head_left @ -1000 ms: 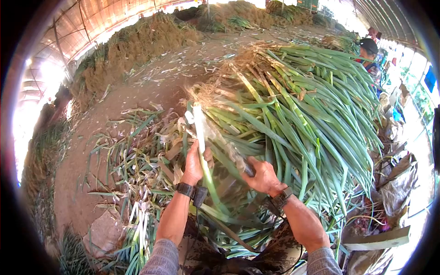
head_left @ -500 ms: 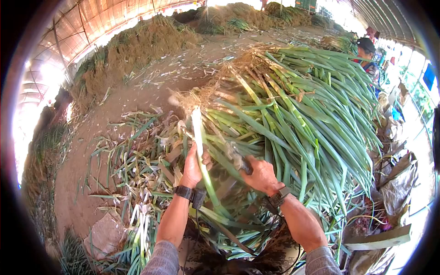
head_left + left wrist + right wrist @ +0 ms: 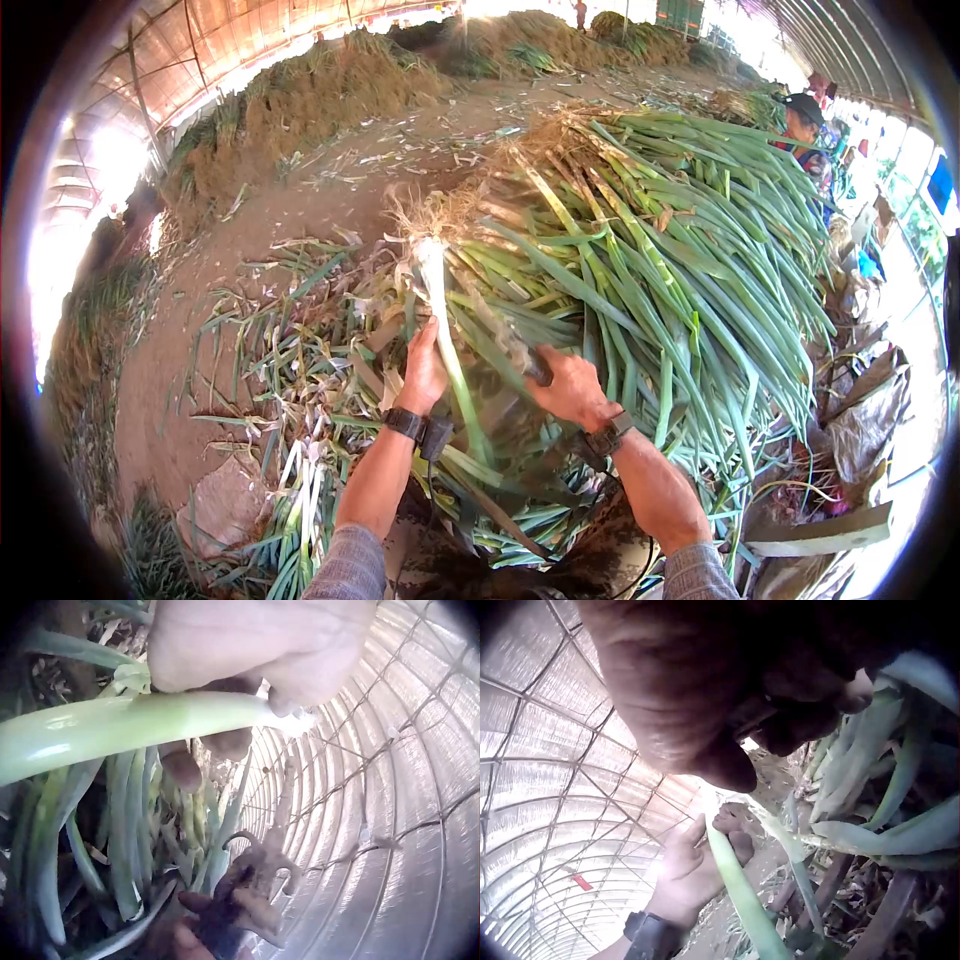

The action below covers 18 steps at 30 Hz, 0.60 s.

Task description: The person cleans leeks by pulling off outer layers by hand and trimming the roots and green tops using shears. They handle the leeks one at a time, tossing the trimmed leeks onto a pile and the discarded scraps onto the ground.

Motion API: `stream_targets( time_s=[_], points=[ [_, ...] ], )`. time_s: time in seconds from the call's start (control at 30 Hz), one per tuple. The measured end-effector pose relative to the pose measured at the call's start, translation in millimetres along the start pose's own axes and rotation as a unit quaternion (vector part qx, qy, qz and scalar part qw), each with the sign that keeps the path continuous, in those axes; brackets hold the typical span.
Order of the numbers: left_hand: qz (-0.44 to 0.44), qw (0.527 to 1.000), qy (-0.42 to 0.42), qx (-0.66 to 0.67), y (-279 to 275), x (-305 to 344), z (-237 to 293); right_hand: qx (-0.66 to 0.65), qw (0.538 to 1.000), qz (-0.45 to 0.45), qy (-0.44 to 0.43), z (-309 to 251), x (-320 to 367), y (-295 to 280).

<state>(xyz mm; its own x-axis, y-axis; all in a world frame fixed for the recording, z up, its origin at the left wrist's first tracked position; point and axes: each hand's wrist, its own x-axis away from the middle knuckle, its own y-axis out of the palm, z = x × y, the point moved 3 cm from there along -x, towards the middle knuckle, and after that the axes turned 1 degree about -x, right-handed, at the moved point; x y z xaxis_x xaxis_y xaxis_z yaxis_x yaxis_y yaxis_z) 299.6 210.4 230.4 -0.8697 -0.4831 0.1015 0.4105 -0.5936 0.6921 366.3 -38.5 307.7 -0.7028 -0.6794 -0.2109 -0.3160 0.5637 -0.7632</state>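
My left hand [image 3: 424, 368] is curled round the stalk of one green onion [image 3: 437, 290], whose white end and bushy roots point away from me. In the left wrist view the fingers wrap the pale stalk [image 3: 112, 726]. My right hand [image 3: 570, 386] grips the dark handle of a tool [image 3: 541, 366], just right of the stalk and apart from it. A dirty, hose-like length [image 3: 490, 318] runs from the tool toward the roots. In the right wrist view that hand [image 3: 697, 697] is dark, and the left hand [image 3: 691, 871] shows beyond it round the stalk [image 3: 739, 889].
A large heap of green onions [image 3: 690, 240] lies to the right, roots toward the back. Leaf scraps [image 3: 290, 350] cover the ground at left, beside several cleaned white stalks [image 3: 305, 500]. A person in a dark cap [image 3: 803, 125] is behind the heap. Root-covered piles [image 3: 340, 90] line the back.
The view has shifted slightly. The roots, spread to the left half a second ago, now stand more upright above the white end. Both hands keep their grips.
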Motion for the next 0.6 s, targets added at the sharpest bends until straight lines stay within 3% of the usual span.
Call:
stream_targets(
  time_s=[0.13,0.23,0.3,0.37,0.53,0.6],
  points=[
    [-0.003,1.000,0.003,0.000,18.2,20.3,8.1,-0.009,1.000,-0.004,0.018,1.6,1.1,3.4],
    [0.014,0.999,0.033,-0.009,11.5,15.4,8.8,0.014,0.999,0.013,-0.046,5.7,1.4,11.1],
    [0.028,0.998,0.053,-0.013,0.3,11.6,2.2,0.017,1.000,-0.005,-0.002,3.2,0.9,9.9],
    [0.025,0.996,0.081,-0.032,-1.6,11.3,0.7,0.012,1.000,-0.006,-0.012,-4.4,0.3,3.0],
    [0.018,0.996,0.078,-0.028,5.9,19.1,0.0,0.014,0.999,-0.007,0.030,-7.7,-1.7,0.1],
    [0.027,0.996,0.072,-0.041,7.3,18.7,-0.6,-0.002,0.999,0.008,-0.036,-11.5,-1.8,0.2]
  ],
)
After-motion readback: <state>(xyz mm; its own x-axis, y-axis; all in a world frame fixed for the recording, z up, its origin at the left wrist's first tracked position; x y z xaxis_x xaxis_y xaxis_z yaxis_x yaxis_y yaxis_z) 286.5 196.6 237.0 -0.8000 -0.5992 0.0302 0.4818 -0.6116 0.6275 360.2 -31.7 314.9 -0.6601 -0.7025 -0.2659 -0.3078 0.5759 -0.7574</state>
